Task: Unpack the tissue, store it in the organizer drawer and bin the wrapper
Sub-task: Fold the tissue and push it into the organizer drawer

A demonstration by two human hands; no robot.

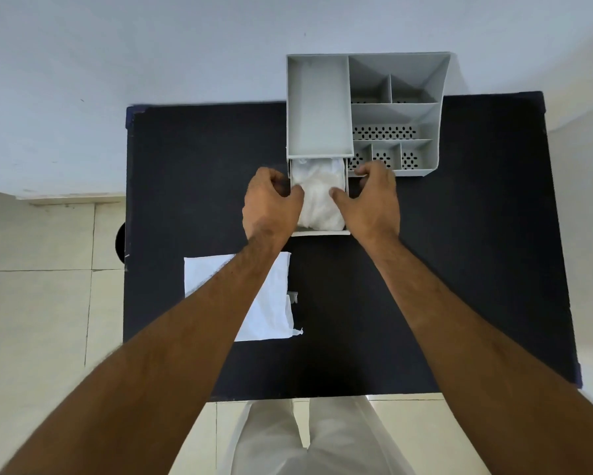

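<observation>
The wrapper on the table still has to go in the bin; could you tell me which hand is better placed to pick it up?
Left, probably. The wrapper lies directly under the left forearm, while the right hand is across the drawer.

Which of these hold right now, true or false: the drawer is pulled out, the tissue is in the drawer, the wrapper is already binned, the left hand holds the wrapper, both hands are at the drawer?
1. The drawer of the organizer is pulled out. True.
2. The tissue lies in the drawer. True.
3. The wrapper is already binned. False: the wrapper lies flat on the table, near the person.
4. The left hand holds the wrapper. False: the left hand is at the drawer's left side, thumb on the tissue.
5. Both hands are at the drawer. True: the right hand is at its right side.
</observation>
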